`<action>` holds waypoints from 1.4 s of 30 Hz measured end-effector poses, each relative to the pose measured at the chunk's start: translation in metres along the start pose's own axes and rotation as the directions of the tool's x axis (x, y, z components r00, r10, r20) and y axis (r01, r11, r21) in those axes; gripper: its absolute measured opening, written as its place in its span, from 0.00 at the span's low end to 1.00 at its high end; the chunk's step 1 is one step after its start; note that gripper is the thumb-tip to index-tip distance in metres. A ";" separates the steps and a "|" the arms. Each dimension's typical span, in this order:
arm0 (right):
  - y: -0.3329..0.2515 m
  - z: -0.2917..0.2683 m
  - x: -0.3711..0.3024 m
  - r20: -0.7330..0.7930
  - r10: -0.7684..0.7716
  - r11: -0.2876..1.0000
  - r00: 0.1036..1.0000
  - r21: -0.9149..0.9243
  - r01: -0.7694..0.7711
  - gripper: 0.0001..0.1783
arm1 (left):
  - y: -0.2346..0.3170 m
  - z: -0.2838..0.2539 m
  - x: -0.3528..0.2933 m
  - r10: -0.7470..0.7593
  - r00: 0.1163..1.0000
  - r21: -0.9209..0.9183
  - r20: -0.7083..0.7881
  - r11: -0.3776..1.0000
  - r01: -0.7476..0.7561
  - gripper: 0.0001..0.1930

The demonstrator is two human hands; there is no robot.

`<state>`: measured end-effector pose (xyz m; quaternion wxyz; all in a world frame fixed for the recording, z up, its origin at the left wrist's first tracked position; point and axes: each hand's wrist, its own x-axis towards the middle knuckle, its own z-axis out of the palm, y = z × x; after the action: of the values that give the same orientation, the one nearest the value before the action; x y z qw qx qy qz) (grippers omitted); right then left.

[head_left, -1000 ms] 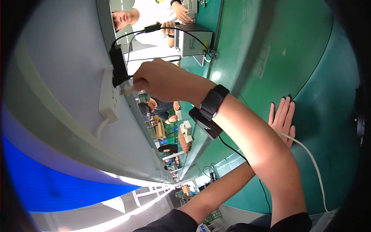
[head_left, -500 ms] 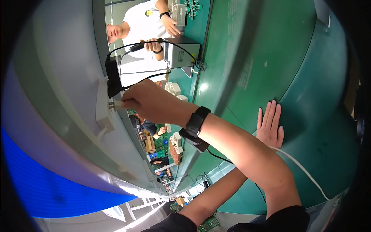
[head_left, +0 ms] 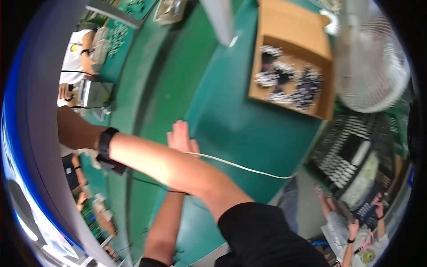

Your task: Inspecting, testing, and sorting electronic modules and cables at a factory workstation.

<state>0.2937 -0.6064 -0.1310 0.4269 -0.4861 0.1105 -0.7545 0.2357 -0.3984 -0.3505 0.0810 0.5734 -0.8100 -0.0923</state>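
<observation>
My left hand (head_left: 180, 139) lies flat on the green work surface (head_left: 231, 129), its fingers stretched out and nothing visible in them. Over it crosses my right forearm, reaching to the far left, where my right hand (head_left: 80, 128) is in shadow at the picture's edge. Its fingers are cut off from view, so what they touch is hidden. A black wrist strap (head_left: 106, 144) with a dark cord (head_left: 149, 181) sits on my right wrist. From beside my left hand a white cable (head_left: 231, 163) runs right to the table edge.
An open cardboard box (head_left: 329, 91) holds many small black-and-white parts. Right of it stand a fan (head_left: 373, 66) and a black tray (head_left: 322, 153) of parts. A grey post (head_left: 218, 20) rises at the top. Co-workers sit across the left side and at lower right; a metal box (head_left: 95, 93) stands at left.
The view has swung right, bringing in the cardboard box, fan and tray. Earlier my right hand gripped a white plug at a socket strip; both are now out of view. My left hand stays flat.
</observation>
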 end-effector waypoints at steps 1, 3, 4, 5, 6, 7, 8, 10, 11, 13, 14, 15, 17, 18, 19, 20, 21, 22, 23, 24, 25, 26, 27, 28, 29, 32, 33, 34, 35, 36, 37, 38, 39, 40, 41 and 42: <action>-0.012 -0.005 -0.002 0.028 -0.036 0.990 0.999 -0.133 0.040 0.07 | 0.007 -0.002 0.000 0.009 1.000 0.031 -0.020 0.999 -0.008 0.32; -0.025 -0.007 -0.010 0.096 -0.072 0.954 0.993 -0.284 0.097 0.10 | 0.025 0.002 0.000 0.009 0.998 -0.016 -0.064 1.000 -0.010 0.32; -0.025 -0.012 -0.011 0.153 -0.030 0.921 0.988 -0.380 0.087 0.11 | 0.037 0.000 -0.001 0.006 0.998 0.003 -0.070 1.000 -0.006 0.33; -0.028 -0.030 -0.011 0.204 0.016 0.872 0.979 -0.482 0.086 0.13 | 0.058 0.002 0.000 0.026 0.995 -0.040 -0.096 0.999 -0.030 0.33; -0.034 -0.046 -0.014 0.244 0.063 0.815 0.968 -0.572 0.091 0.15 | 0.078 0.002 -0.005 -0.029 0.992 -0.141 -0.122 0.990 0.012 0.33; -0.040 -0.022 -0.025 0.197 0.085 0.887 0.977 -0.462 0.016 0.16 | 0.053 -0.010 -0.032 -0.150 0.979 -0.177 -0.138 0.976 0.124 0.34; -0.057 -0.016 -0.024 0.164 0.101 0.922 0.981 -0.387 -0.030 0.18 | 0.022 0.017 -0.073 -0.162 0.971 -0.180 -0.177 0.975 0.130 0.34; -0.077 -0.031 -0.014 0.184 -0.012 0.872 0.983 -0.478 0.100 0.19 | 0.000 0.083 -0.119 -0.163 0.945 -0.880 0.283 0.348 0.324 0.36; -0.080 -0.076 -0.025 0.153 0.139 0.835 0.978 -0.549 -0.032 0.19 | 0.047 0.083 -0.124 -0.135 0.950 -0.896 0.282 0.317 0.311 0.36; -0.116 -0.091 -0.081 0.091 0.453 0.691 0.887 -0.664 -0.285 0.15 | 0.083 0.047 -0.184 -0.260 0.946 0.374 0.192 0.911 0.174 0.36; -0.134 -0.106 -0.101 0.010 0.503 0.578 0.864 -0.747 -0.327 0.12 | 0.097 0.032 -0.208 -0.334 0.930 0.392 0.154 0.885 0.253 0.36; -0.159 -0.116 -0.136 -0.058 0.482 0.713 0.874 -0.555 -0.429 0.13 | 0.112 0.024 -0.241 -0.377 0.904 0.240 0.199 0.914 0.328 0.36; -0.183 -0.183 -0.231 -0.112 0.720 0.667 0.685 -0.159 -0.728 0.10 | 0.145 0.015 -0.268 -0.471 0.861 0.045 0.191 0.881 0.471 0.36; -0.219 -0.193 -0.272 -0.157 0.820 0.512 0.550 -0.229 -0.828 0.08 | 0.154 0.008 -0.289 -0.511 0.838 0.034 0.191 0.856 0.515 0.36; -0.243 -0.216 -0.321 -0.136 0.830 0.467 0.541 -0.363 -0.807 0.09 | 0.169 0.004 -0.305 -0.528 0.827 0.007 0.193 0.843 0.537 0.36; -0.259 -0.235 -0.377 -0.048 0.881 0.396 0.470 -0.468 -0.790 0.07 | 0.183 0.002 -0.322 -0.556 0.808 -0.015 0.194 0.822 0.569 0.35; -0.284 -0.224 -0.409 0.058 0.868 0.396 0.494 -0.681 -0.616 0.06 | 0.194 -0.002 -0.345 -0.670 0.723 -0.028 0.169 0.730 0.683 0.35; -0.308 -0.215 -0.436 0.193 0.840 0.419 0.506 -0.824 -0.381 0.06 | 0.200 -0.006 -0.368 -0.633 0.750 -0.040 0.191 0.759 0.650 0.35; -0.333 -0.206 -0.457 0.133 0.884 0.360 0.448 -0.806 -0.470 0.06 | 0.213 -0.008 -0.396 -0.606 0.769 -0.052 0.201 0.778 0.626 0.36; -0.361 -0.196 -0.475 0.059 0.921 0.280 0.386 -0.789 -0.547 0.08 | 0.234 -0.012 -0.426 -0.567 0.796 -0.062 0.210 0.805 0.590 0.36; -0.374 -0.204 -0.504 0.122 0.966 0.221 0.228 -0.845 -0.487 0.09 | 0.250 -0.011 -0.456 -0.669 0.724 -0.069 0.168 0.725 0.685 0.36; -0.390 -0.206 -0.530 0.161 0.984 0.176 0.069 -0.898 -0.404 0.10 | 0.263 -0.008 -0.491 -0.600 0.775 -0.118 0.198 0.770 0.627 0.34; -0.408 -0.210 -0.555 0.362 0.932 0.345 0.002 -0.886 -0.310 0.10 | 0.281 -0.005 -0.526 -0.522 0.825 -0.168 0.217 0.813 0.558 0.33; -0.429 -0.206 -0.575 0.532 0.844 0.504 -0.074 -0.832 -0.232 0.10 | 0.302 -0.009 -0.556 -0.569 0.660 -0.191 0.491 0.669 0.719 0.30; -0.443 -0.205 -0.593 0.554 0.786 0.529 -0.274 -0.833 -0.163 0.12 | 0.319 -0.015 -0.578 -0.506 0.472 -0.183 0.723 0.518 0.836 0.27; -0.474 -0.160 -0.646 0.464 0.647 0.477 -0.605 -0.865 -0.153 0.14 | 0.384 0.007 -0.688 -0.498 0.418 -0.354 0.760 0.223 0.908 0.23; -0.486 -0.144 -0.660 0.363 0.594 0.320 -0.718 -0.925 -0.203 0.14 | 0.408 0.016 -0.722 -0.473 0.403 -0.405 0.784 0.105 0.909 0.24; -0.491 -0.129 -0.680 0.367 0.569 0.356 -0.736 -0.917 -0.181 0.14 | 0.439 0.041 -0.760 -0.456 0.410 -0.472 0.790 -0.025 0.881 0.25; -0.495 -0.112 -0.702 0.296 0.550 0.232 -0.781 -0.952 -0.197 0.14 | 0.471 0.067 -0.795 -0.438 0.424 -0.531 0.793 -0.152 0.834 0.27; -0.495 -0.103 -0.727 0.218 0.538 0.087 -0.814 -0.975 -0.203 0.14 | 0.494 0.080 -0.824 -0.454 0.430 -0.548 0.781 -0.167 0.820 0.27; -0.496 -0.094 -0.752 0.140 0.515 -0.062 -0.846 -0.978 -0.199 0.14 | 0.514 0.094 -0.853 -0.512 0.429 -0.613 0.744 -0.268 0.743 0.28; -0.499 -0.083 -0.779 0.137 0.512 -0.051 -0.848 -0.981 -0.189 0.14 | 0.527 0.101 -0.885 -0.563 0.418 -0.664 0.713 -0.350 0.660 0.29; -0.494 -0.069 -0.798 0.068 0.543 -0.152 -0.837 -0.972 -0.177 0.14 | 0.540 0.109 -0.911 -0.569 0.416 -0.668 0.710 -0.357 0.653 0.29; -0.492 -0.057 -0.817 -0.005 0.564 -0.254 -0.825 -0.953 -0.167 0.13 | 0.556 0.116 -0.937 -0.652 0.439 -0.770 0.618 -0.392 0.503 0.29; -0.492 -0.043 -0.841 -0.075 0.592 -0.253 -0.802 -0.963 -0.096 0.12 | 0.564 0.113 -0.980 -0.736 0.431 -0.849 0.522 -0.400 0.346 0.28; -0.493 -0.029 -0.867 -0.144 0.617 -0.256 -0.774 -0.966 -0.025 0.12 | 0.569 0.109 -1.031 -0.740 0.417 -0.844 0.528 -0.405 0.350 0.28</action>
<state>0.1460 0.3392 -0.4122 0.5937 -0.5627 0.3396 0.4643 0.0295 0.7657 -0.3450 0.4919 0.6818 -0.0546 -0.5386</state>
